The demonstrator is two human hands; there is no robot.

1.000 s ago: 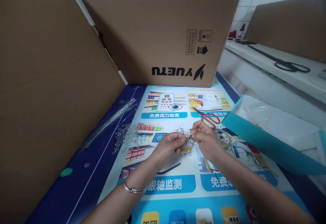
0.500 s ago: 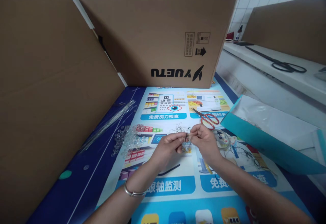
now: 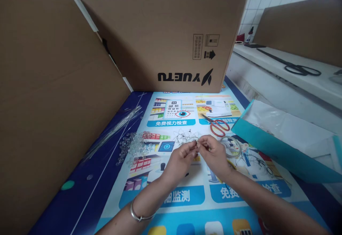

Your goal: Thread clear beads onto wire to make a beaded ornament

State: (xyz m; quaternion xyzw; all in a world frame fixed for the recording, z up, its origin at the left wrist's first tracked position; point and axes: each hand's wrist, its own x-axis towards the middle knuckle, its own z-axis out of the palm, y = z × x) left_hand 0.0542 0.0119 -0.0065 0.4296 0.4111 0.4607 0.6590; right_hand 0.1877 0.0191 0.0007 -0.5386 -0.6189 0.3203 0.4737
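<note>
The left hand (image 3: 182, 158) and right hand (image 3: 215, 153) are meeting above the worktop (image 3: 192, 214), fingers pinching a small, mostly hidden piece (image 3: 197, 142) between them, presumably for fine control. The wiry tangle (image 3: 187, 135) is lying just beyond; clear beads (image 3: 136, 146) and red-handled scissors (image 3: 219, 128) are flanking the hands, apparently for easy reach.

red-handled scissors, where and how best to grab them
Probably by the red loops, from the near side with the right hand: the scissors lie flat, loops nearest that hand, blades pointing away to the far left, while the teal box sits close on their right.
</note>
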